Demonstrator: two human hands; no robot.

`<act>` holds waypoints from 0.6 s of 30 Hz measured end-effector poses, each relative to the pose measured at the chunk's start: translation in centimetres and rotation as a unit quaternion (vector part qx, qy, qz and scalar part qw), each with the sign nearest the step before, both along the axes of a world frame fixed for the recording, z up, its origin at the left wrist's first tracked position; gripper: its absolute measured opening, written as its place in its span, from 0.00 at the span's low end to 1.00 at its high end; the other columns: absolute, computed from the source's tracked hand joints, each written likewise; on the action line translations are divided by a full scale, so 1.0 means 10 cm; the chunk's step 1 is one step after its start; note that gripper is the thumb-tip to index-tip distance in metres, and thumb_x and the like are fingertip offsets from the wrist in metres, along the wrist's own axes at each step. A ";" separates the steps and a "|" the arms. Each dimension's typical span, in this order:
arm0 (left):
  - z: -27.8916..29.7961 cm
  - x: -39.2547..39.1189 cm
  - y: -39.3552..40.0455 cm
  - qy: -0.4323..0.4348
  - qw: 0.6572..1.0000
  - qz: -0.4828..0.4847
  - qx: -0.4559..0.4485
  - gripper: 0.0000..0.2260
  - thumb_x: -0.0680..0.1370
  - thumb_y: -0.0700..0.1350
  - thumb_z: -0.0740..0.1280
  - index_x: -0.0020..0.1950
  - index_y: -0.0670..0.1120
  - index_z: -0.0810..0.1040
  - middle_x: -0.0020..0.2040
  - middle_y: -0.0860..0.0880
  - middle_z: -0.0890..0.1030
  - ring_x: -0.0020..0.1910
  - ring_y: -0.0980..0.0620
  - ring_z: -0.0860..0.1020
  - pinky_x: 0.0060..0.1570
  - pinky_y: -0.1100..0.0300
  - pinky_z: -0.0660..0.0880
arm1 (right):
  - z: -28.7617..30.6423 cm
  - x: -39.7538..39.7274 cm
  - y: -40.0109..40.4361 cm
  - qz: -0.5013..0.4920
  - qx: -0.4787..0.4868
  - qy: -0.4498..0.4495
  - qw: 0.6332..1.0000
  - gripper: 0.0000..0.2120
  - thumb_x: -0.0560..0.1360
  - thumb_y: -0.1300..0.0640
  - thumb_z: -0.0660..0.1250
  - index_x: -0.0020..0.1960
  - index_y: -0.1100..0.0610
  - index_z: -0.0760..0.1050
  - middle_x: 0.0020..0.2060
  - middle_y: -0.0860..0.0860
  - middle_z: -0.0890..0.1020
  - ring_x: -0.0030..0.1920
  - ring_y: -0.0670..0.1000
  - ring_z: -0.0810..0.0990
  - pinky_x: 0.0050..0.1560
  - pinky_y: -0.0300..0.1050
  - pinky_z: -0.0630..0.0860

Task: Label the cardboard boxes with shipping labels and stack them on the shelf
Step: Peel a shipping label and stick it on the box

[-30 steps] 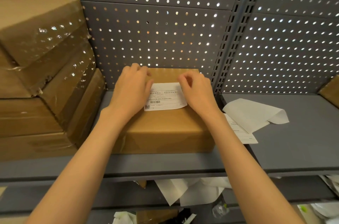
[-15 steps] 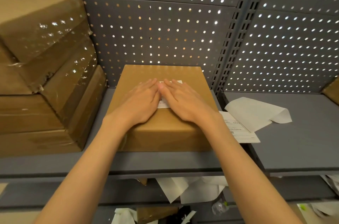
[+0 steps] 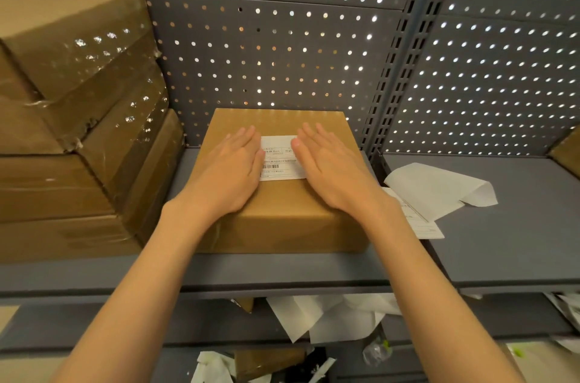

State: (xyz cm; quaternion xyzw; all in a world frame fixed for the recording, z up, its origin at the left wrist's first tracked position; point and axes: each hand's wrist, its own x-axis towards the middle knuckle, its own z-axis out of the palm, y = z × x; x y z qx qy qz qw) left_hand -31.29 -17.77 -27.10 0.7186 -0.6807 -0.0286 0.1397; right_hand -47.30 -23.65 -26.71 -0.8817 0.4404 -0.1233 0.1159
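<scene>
A brown cardboard box (image 3: 282, 219) lies flat on the grey shelf (image 3: 282, 272), against the perforated back panel. A white shipping label (image 3: 280, 158) with a barcode is stuck on its top. My left hand (image 3: 230, 170) lies flat on the box with straight fingers, covering the label's left edge. My right hand (image 3: 329, 166) lies flat the same way over the label's right edge. The middle strip of the label shows between the two hands.
A stack of taped cardboard boxes (image 3: 72, 119) fills the shelf's left side. Right of the box lie white backing paper (image 3: 439, 191) and a label sheet (image 3: 423, 222). Another box corner (image 3: 568, 150) pokes in at far right. Crumpled paper (image 3: 329, 316) litters the lower shelf.
A second ago my fingers were curled at the label's ends. They flattened over its middle, then slid apart sideways, uncovering the centre of the label.
</scene>
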 end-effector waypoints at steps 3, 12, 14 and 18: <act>-0.05 -0.12 0.07 0.023 0.999 -0.042 0.002 0.21 0.83 0.46 0.47 0.76 0.43 0.54 0.77 0.47 0.54 0.76 0.54 0.51 0.72 0.63 0.44 | -0.03 0.10 0.18 0.046 -0.026 0.011 0.999 0.25 0.83 0.48 0.44 0.76 0.58 0.56 0.76 0.53 0.57 0.76 0.49 0.50 0.73 0.41 0.43; -0.09 -0.01 0.19 -0.006 0.999 -0.020 0.025 0.22 0.83 0.47 0.47 0.76 0.42 0.54 0.77 0.47 0.54 0.76 0.53 0.52 0.71 0.63 0.45 | -0.15 -0.05 0.24 -0.007 -0.035 0.052 0.998 0.27 0.82 0.45 0.41 0.77 0.55 0.56 0.76 0.50 0.58 0.76 0.49 0.53 0.75 0.46 0.46; -0.07 0.05 0.24 -0.009 0.999 -0.013 0.028 0.22 0.83 0.47 0.47 0.77 0.43 0.53 0.77 0.47 0.54 0.76 0.53 0.52 0.71 0.64 0.45 | -0.14 -0.13 0.23 -0.025 -0.035 0.051 0.998 0.27 0.82 0.45 0.40 0.76 0.55 0.56 0.76 0.49 0.58 0.76 0.49 0.53 0.75 0.47 0.46; -0.06 0.09 0.29 -0.002 1.000 -0.005 0.024 0.22 0.83 0.47 0.47 0.77 0.44 0.52 0.77 0.48 0.54 0.76 0.53 0.52 0.71 0.64 0.45 | -0.16 -0.20 0.22 -0.055 -0.035 0.043 0.997 0.27 0.81 0.45 0.40 0.76 0.55 0.57 0.76 0.50 0.58 0.76 0.50 0.53 0.75 0.47 0.46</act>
